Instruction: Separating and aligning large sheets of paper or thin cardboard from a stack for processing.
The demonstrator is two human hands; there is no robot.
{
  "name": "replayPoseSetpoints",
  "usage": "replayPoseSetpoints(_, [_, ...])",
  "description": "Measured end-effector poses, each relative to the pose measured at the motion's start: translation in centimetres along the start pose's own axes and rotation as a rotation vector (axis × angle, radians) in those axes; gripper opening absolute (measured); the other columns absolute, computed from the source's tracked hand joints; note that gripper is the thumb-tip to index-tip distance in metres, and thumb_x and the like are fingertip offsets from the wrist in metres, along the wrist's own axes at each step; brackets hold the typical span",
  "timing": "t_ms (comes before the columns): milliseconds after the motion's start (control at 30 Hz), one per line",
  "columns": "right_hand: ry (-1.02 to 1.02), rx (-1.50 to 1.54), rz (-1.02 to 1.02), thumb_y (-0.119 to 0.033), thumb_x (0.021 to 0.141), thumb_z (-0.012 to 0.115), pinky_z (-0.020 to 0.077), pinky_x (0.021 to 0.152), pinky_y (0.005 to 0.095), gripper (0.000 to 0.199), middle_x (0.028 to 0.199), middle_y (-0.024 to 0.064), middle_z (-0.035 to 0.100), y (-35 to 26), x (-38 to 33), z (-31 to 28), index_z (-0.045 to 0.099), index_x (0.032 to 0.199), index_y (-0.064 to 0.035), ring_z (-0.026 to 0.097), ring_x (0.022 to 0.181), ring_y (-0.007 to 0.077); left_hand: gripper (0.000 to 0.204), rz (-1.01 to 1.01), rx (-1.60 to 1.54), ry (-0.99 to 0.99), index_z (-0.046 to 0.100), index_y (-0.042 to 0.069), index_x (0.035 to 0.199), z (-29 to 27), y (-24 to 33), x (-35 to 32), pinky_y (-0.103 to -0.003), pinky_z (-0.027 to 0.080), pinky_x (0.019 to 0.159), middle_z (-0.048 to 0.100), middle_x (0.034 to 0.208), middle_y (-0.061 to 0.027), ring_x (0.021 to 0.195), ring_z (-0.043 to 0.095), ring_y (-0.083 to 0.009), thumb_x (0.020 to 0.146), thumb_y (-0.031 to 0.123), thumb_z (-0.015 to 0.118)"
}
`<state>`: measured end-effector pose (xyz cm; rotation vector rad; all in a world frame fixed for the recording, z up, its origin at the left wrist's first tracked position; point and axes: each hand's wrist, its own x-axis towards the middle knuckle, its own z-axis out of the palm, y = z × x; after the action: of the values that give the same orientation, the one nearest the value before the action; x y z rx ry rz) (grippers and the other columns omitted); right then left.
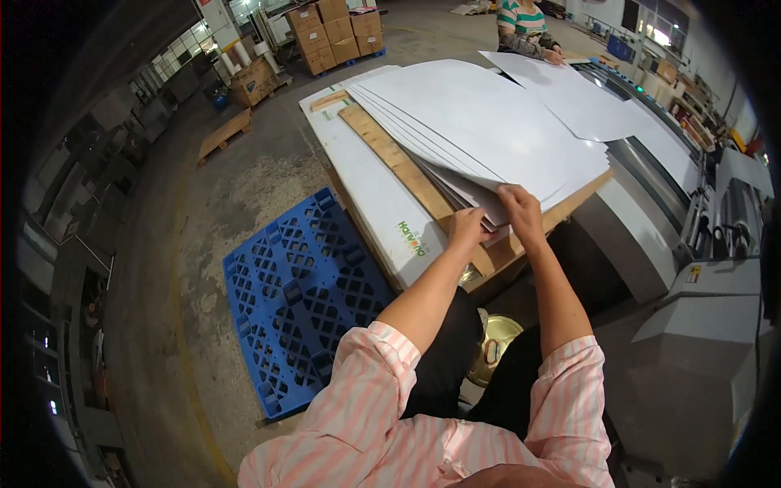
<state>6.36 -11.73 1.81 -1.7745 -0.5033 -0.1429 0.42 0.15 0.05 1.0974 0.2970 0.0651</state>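
Note:
Large white sheets (480, 114) lie in a fanned stack in front of me, their left edges stepped one over another. At the stack's near corner my right hand (518, 213) is closed on the raised edge of the upper sheets, thumb and fingers pinching it. Just to its left, my left hand (469, 229) is closed on the corner of the lower sheets (455, 187), some of its fingers hidden beneath them. A wooden strip (390, 154) runs along the stack's left side, on a white wrapped board (366, 183).
A blue plastic pallet (301, 301) lies on the floor at left. A grey machine (700, 325) stands close on the right. Across the stack, a person in a striped top (525, 24) has a hand by another white sheet (569, 89). Cardboard boxes (333, 32) stand at the back.

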Motion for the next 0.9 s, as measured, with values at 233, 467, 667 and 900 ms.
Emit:
replayPoseSetpoints(233, [0.189,0.295,0.019,-0.023,0.083,0.057,0.0417,0.071,0.0251,0.027,0.083,0.0051,0.062,-2.3,-0.1,-0.2,0.062,0.092,0.0018,0.054,0.082,0.0122,0.018,0.001,-0.056,0.060,0.054,-0.005,0.079,0.4,0.5,-0.3,-0.032,0.053,0.056,0.053,0.067,-0.0107,0.056,0.055,-0.0198,0.080,0.012,0.049])
replayPoseSetpoints(467, [-0.228,-0.511,-0.279,-0.011,0.079,0.053,0.0445,0.073,0.0346,0.017,0.094,0.0099,0.060,-0.5,-1.1,-0.6,0.063,0.092,-0.0071,0.056,0.086,0.0276,0.009,-0.014,0.048,0.019,0.050,-0.001,0.072,-0.3,-0.1,-0.1,-0.033,0.053,0.055,0.050,0.065,-0.0095,0.059,0.054,-0.0201,0.077,0.005,0.045])
replayPoseSetpoints(667, [-0.105,-0.642,-0.528,-0.003,0.066,0.056,0.0463,0.073,0.0335,0.027,0.101,0.0034,0.058,-3.5,-2.1,-0.6,0.064,0.090,-0.0115,0.055,0.088,0.0249,0.008,0.009,-0.041,-0.017,0.049,0.000,0.074,-0.3,-0.8,0.1,-0.034,0.053,0.056,0.051,0.072,-0.0105,0.064,0.056,-0.0212,0.078,0.001,0.041])
replayPoseSetpoints(900, [-0.130,-0.675,-0.501,-0.011,0.071,0.058,0.0430,0.079,0.0357,0.025,0.106,0.0065,0.056,-1.6,-1.6,-2.4,0.062,0.096,-0.0133,0.052,0.093,0.0262,0.018,0.030,-0.144,-0.073,0.051,0.004,0.095,0.6,0.6,-0.9,-0.035,0.052,0.062,0.054,0.086,-0.0087,0.069,0.057,-0.0195,0.084,0.017,0.043])
